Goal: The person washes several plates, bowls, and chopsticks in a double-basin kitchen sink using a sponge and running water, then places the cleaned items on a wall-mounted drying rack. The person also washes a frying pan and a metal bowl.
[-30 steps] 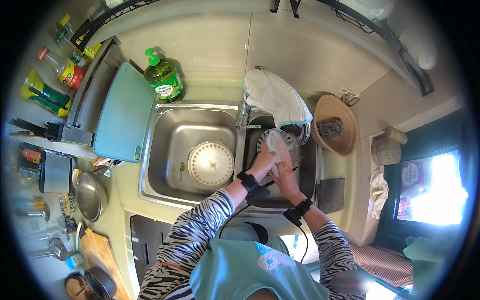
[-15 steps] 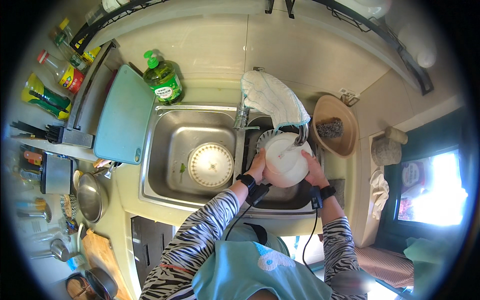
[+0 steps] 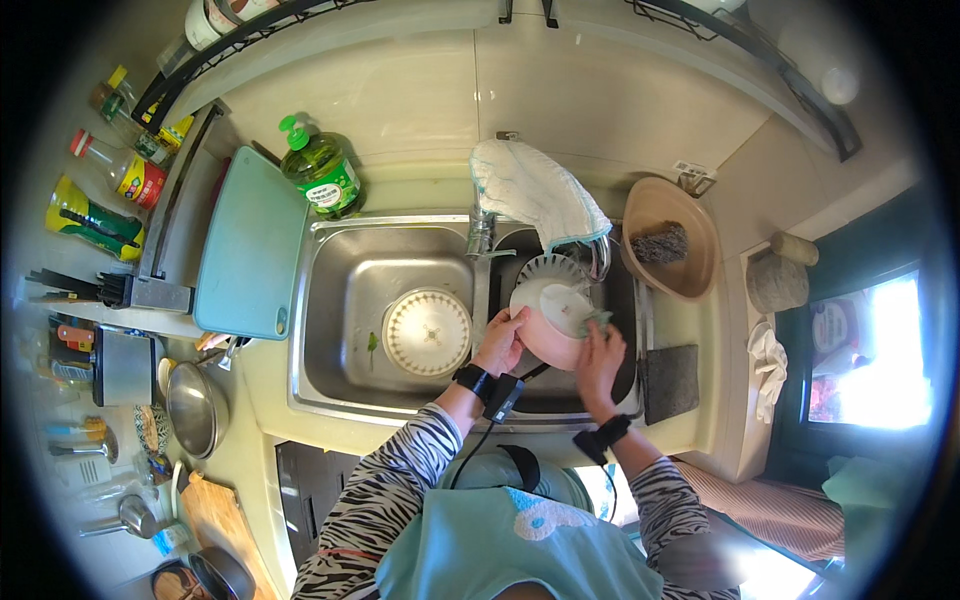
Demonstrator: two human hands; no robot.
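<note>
BOWL: round pink-and-white bowl (image 3: 549,343), right of frame centre, no long axis, between your hands | LEFT: your left hand (image 3: 500,343) grips its left edge | RIGHT: your right hand (image 3: 603,362) holds a small pale-green cloth (image 3: 600,319) against its right side | HIDDEN: left fingertips beneath; dark-and-white striped dish (image 3: 550,267) behind, partly covered
</note>
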